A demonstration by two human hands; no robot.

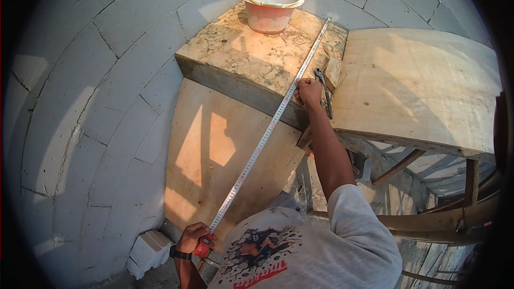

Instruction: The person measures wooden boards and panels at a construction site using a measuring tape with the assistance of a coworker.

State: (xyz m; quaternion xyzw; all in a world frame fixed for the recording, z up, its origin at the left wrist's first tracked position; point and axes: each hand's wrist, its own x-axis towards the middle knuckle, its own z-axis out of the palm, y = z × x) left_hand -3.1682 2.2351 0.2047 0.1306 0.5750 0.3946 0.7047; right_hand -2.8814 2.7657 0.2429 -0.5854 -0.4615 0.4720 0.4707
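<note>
My left hand (194,237), with a dark band at the wrist, is closed around the red case of a tape measure (203,247) low in the head view. From it the pale steel blade (257,151) runs out diagonally, over a lower plywood sheet (206,144) and up across a raised wooden platform (241,56). The blade's far end lies near the back wall. Partway along, at the platform's front edge, my right hand (309,93) has its fingers closed at the blade. Just right of that hand lie dark metal pincers (325,93).
A worn pinkish bucket (270,16) stands on the platform near the back corner. Beside the pincers is a wood offcut (332,72). Another plywood panel (417,85) extends right on timber supports. Grey block walls (107,107) enclose the left and back. White blocks (150,251) sit lower left.
</note>
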